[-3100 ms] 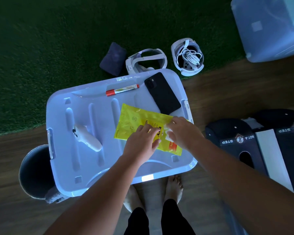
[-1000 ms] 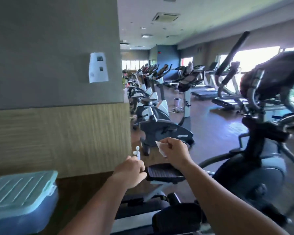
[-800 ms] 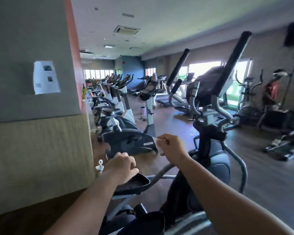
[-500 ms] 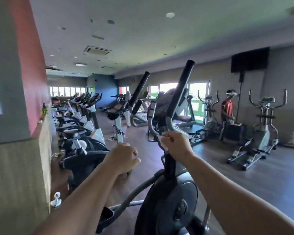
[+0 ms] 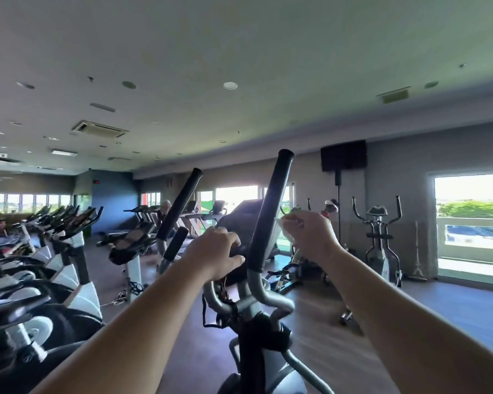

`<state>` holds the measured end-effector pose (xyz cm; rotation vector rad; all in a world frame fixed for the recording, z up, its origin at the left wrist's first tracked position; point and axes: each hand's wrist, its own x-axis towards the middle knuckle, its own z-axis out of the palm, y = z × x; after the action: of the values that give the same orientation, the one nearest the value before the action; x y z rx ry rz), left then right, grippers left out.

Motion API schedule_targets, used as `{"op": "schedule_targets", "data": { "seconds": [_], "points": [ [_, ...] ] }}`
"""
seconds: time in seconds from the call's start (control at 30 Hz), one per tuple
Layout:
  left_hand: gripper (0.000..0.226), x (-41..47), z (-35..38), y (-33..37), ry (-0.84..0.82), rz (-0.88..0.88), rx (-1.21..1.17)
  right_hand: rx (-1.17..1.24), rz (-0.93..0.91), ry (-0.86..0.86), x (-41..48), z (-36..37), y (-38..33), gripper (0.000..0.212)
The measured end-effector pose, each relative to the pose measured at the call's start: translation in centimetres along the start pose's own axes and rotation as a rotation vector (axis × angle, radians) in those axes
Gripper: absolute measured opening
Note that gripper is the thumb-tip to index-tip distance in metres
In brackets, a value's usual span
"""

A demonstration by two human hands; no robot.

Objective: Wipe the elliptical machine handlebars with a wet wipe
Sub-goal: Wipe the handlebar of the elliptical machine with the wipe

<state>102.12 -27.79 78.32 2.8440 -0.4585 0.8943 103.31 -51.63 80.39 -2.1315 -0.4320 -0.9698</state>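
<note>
The elliptical machine stands straight ahead of me. Its right handlebar (image 5: pixel 271 211) is a tall black foam grip on a grey tube, and the left handlebar (image 5: pixel 180 204) rises further back. My right hand (image 5: pixel 310 236) is raised just right of the right handlebar and pinches a small white wet wipe (image 5: pixel 286 223), which is mostly hidden in the fingers. My left hand (image 5: pixel 215 255) hangs with curled fingers in front of the dark console (image 5: pixel 248 220), just left of the right handlebar. Whether it touches anything I cannot tell.
A row of exercise bikes (image 5: pixel 49 260) lines the left side. Treadmills (image 5: pixel 199 214) stand at the back by the windows. Another elliptical (image 5: pixel 379 240) and a wall-mounted screen (image 5: pixel 343 156) are on the right. A person (image 5: pixel 329 207) is behind my right hand.
I turned from the storage box and yellow wipe pack toward the elliptical. Both hands have risen to handlebar height, the right one carrying the wipe up beside the right grip.
</note>
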Motion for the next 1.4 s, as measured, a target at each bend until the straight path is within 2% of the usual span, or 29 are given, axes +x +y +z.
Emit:
{"op": "schedule_targets", "data": {
  "seconds": [0.2, 0.47, 0.53, 0.67, 0.77, 0.93, 1.07, 1.2, 1.3, 1.4],
  "points": [
    [0.055, 9.5, 0.8, -1.9, 0.104, 0.14, -0.004, -0.08, -0.036, 0.121, 8.1, 1.1, 1.8, 0.018],
    [0.059, 18.3, 1.1, -1.5, 0.31, 0.217, -0.094, -0.311, -0.255, 0.337, 20.0, -0.3, 2.5, 0.025],
    [0.057, 19.5, 1.6, -1.0, 0.325, 0.238, -0.154, -0.395, -0.307, 0.321, 21.7, -0.3, 2.6, 0.025],
    [0.056, 21.0, 3.1, -0.7, 0.349, 0.249, -0.277, -0.539, -0.385, 0.181, 22.5, 0.6, 3.0, 0.03],
    [0.054, 21.3, 4.1, -0.6, 0.368, 0.259, -0.302, -0.491, -0.367, 0.213, 21.3, 1.6, 3.6, 0.032],
    [0.052, 21.5, 4.9, -0.6, 0.389, 0.268, -0.377, -0.544, -0.384, 0.091, 19.5, 1.8, 3.7, 0.029],
    [0.053, 21.9, 5.0, -1.0, 0.377, 0.306, -0.413, -0.556, -0.372, 0.202, 21.6, 0.1, 2.7, 0.026],
    [0.054, 22.3, 5.1, -1.5, 0.372, 0.324, -0.44, -0.558, -0.384, 0.162, 21.9, 1.0, 2.9, 0.035],
    [0.055, 22.4, 5.2, -1.6, 0.374, 0.334, -0.451, -0.494, -0.377, 0.229, 20.6, 1.6, 3.2, 0.031],
    [0.056, 22.6, 5.3, -1.7, 0.37, 0.332, -0.462, -0.499, -0.397, 0.174, 19.7, 1.3, 2.4, 0.021]
  ]
}}
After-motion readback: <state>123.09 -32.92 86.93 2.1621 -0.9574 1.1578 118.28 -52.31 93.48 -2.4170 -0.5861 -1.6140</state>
